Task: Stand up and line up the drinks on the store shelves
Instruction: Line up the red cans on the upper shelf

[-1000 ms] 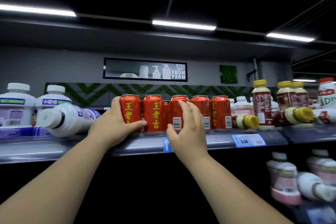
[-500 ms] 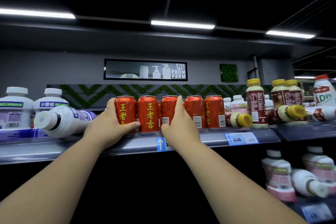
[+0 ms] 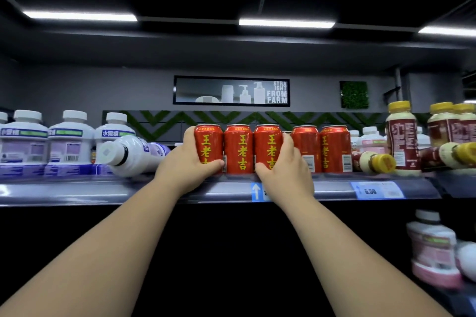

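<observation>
Several red cans with yellow characters stand upright in a row on the shelf (image 3: pixel 322 189). My left hand (image 3: pixel 184 165) grips the leftmost red can (image 3: pixel 208 143), thumb across its front. My right hand (image 3: pixel 286 166) grips the third red can (image 3: pixel 268 144) from its right side. The second red can (image 3: pixel 238 148) stands between them, pressed close. Two more red cans (image 3: pixel 320 148) stand just right of my right hand. A white bottle (image 3: pixel 131 152) lies on its side to the left. Yellow-capped brown bottles (image 3: pixel 373 161) lie toppled to the right.
Upright white bottles with purple labels (image 3: pixel 69 139) fill the shelf's left part. Tall yellow-capped brown bottles (image 3: pixel 401 134) stand at the right. A price tag (image 3: pixel 377 190) sits on the shelf edge. Pink-labelled bottles (image 3: pixel 432 247) are on the lower shelf at right.
My right hand has closed round the third can, which now faces front with its characters showing. The three left cans stand tighter together. The view has shifted left.
</observation>
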